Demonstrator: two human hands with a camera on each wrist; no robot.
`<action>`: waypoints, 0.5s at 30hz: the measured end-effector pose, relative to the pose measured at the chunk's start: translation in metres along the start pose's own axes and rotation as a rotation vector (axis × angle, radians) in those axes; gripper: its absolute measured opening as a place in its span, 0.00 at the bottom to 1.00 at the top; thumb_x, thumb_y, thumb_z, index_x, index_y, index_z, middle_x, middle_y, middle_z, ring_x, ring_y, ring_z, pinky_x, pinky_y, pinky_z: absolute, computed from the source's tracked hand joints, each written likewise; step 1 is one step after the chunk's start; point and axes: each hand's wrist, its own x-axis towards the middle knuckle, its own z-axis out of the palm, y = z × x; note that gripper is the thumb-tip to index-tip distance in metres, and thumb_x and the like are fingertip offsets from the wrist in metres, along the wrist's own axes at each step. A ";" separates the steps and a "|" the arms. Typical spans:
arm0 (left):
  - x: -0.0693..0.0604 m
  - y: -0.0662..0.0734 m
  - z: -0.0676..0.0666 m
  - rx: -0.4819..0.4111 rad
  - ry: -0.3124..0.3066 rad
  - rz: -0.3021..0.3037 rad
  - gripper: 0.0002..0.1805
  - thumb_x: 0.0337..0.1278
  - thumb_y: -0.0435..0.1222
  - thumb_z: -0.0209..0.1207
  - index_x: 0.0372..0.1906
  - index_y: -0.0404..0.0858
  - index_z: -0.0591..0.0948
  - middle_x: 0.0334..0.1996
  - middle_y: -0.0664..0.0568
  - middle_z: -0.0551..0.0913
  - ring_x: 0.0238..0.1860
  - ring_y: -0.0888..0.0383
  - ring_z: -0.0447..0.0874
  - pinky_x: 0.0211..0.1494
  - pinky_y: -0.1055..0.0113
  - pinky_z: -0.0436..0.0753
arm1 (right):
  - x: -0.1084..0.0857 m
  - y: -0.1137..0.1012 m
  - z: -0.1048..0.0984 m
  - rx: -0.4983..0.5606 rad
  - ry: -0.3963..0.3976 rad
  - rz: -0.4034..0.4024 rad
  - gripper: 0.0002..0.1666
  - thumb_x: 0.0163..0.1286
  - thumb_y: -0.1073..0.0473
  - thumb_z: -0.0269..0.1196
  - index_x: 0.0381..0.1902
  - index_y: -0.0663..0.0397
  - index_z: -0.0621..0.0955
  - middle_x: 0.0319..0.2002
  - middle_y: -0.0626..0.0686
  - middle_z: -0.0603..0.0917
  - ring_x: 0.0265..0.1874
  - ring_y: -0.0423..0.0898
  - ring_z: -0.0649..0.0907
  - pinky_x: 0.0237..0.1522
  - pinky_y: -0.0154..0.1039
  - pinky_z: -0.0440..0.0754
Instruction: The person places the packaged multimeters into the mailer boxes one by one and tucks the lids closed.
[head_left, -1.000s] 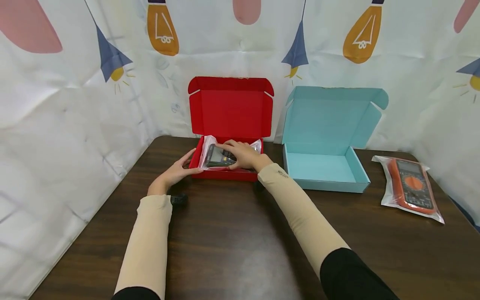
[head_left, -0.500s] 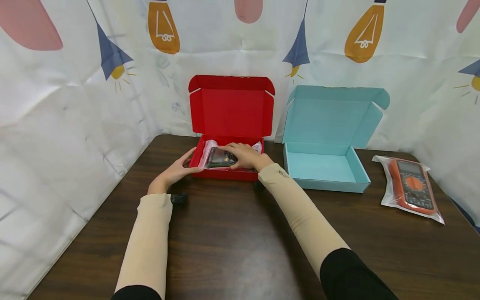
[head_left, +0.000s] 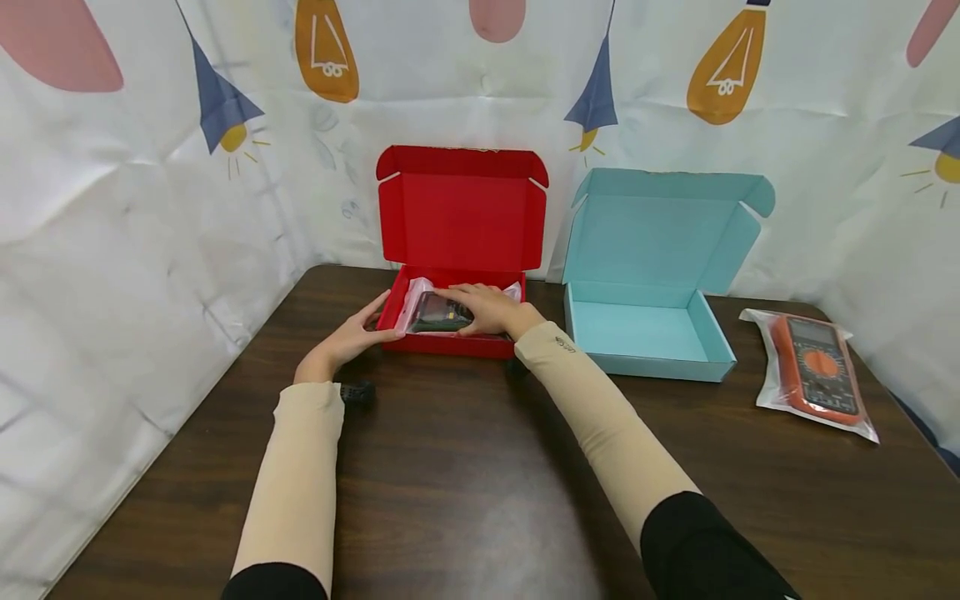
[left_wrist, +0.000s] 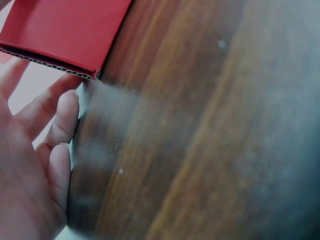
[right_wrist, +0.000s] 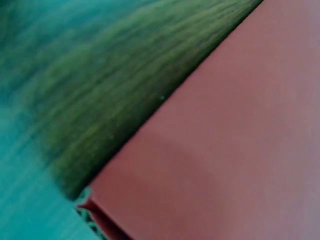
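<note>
A red box stands at the back of the table with its lid raised. My left hand rests at its front left corner, thumb along the front and fingers against the left side. The left wrist view shows that hand's fingers beside a red wall. Inside lies a dark handheld device with a screen, wrapped in a clear plastic bag. My right hand reaches over the box and grips the device across its width, covering its right part. The right wrist view shows a blurred red wall, not the hand.
Right of the red box stands a light blue box with its lid up. An orange multimeter in a clear bag lies farther right on the dark wooden table. A patterned white cloth hangs behind.
The bagged device has tipped down and now lies flatter in the red box, my right hand staying on it. My left hand keeps its place at the corner. The head view has shifted slightly.
</note>
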 end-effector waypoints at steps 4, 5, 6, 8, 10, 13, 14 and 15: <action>0.001 0.001 0.001 0.008 0.000 -0.001 0.54 0.63 0.49 0.64 0.84 0.57 0.42 0.79 0.36 0.53 0.75 0.36 0.51 0.74 0.36 0.61 | -0.002 0.001 -0.001 -0.009 -0.010 0.015 0.59 0.63 0.49 0.73 0.84 0.35 0.52 0.81 0.53 0.54 0.76 0.54 0.58 0.76 0.58 0.56; 0.001 0.001 0.001 0.006 -0.001 0.002 0.54 0.63 0.49 0.64 0.84 0.57 0.42 0.79 0.36 0.53 0.75 0.36 0.51 0.74 0.37 0.61 | -0.003 0.001 -0.002 -0.008 -0.010 0.018 0.59 0.63 0.49 0.73 0.84 0.35 0.52 0.81 0.53 0.54 0.76 0.55 0.58 0.75 0.58 0.56; 0.001 0.002 0.002 0.002 -0.003 0.006 0.54 0.63 0.48 0.64 0.84 0.56 0.42 0.79 0.36 0.53 0.75 0.36 0.51 0.74 0.37 0.61 | -0.004 0.001 -0.003 -0.008 -0.011 0.022 0.59 0.63 0.49 0.73 0.84 0.35 0.52 0.81 0.54 0.53 0.76 0.55 0.58 0.75 0.58 0.58; 0.001 0.002 0.002 -0.008 -0.006 0.013 0.54 0.64 0.47 0.63 0.84 0.55 0.41 0.79 0.36 0.53 0.75 0.36 0.51 0.74 0.37 0.60 | -0.007 0.001 -0.005 -0.012 -0.012 0.030 0.59 0.63 0.48 0.74 0.84 0.35 0.53 0.81 0.53 0.53 0.76 0.55 0.58 0.74 0.58 0.61; 0.001 0.002 0.001 -0.015 -0.009 0.022 0.54 0.64 0.46 0.63 0.84 0.54 0.40 0.79 0.35 0.52 0.75 0.36 0.51 0.74 0.38 0.60 | -0.009 0.001 -0.006 -0.015 -0.012 0.034 0.58 0.63 0.48 0.73 0.84 0.35 0.54 0.82 0.53 0.52 0.76 0.55 0.57 0.73 0.58 0.64; 0.001 0.001 0.001 -0.017 -0.007 0.023 0.54 0.64 0.46 0.63 0.84 0.53 0.40 0.79 0.35 0.52 0.76 0.36 0.50 0.74 0.38 0.60 | -0.012 0.002 -0.007 -0.023 -0.013 0.037 0.57 0.64 0.48 0.73 0.83 0.36 0.55 0.82 0.53 0.53 0.76 0.55 0.57 0.72 0.57 0.66; 0.001 0.001 0.001 -0.016 -0.009 0.022 0.54 0.64 0.46 0.63 0.84 0.54 0.40 0.79 0.35 0.52 0.76 0.36 0.50 0.74 0.38 0.60 | -0.014 0.003 -0.007 -0.023 -0.013 0.038 0.56 0.65 0.48 0.73 0.83 0.37 0.55 0.82 0.53 0.53 0.76 0.55 0.58 0.71 0.56 0.67; 0.000 0.000 0.001 -0.016 -0.011 0.020 0.55 0.64 0.46 0.63 0.84 0.54 0.40 0.79 0.35 0.52 0.76 0.36 0.50 0.74 0.38 0.60 | -0.016 0.004 -0.007 -0.017 -0.015 0.040 0.56 0.65 0.48 0.72 0.83 0.37 0.56 0.81 0.53 0.53 0.76 0.55 0.58 0.71 0.55 0.68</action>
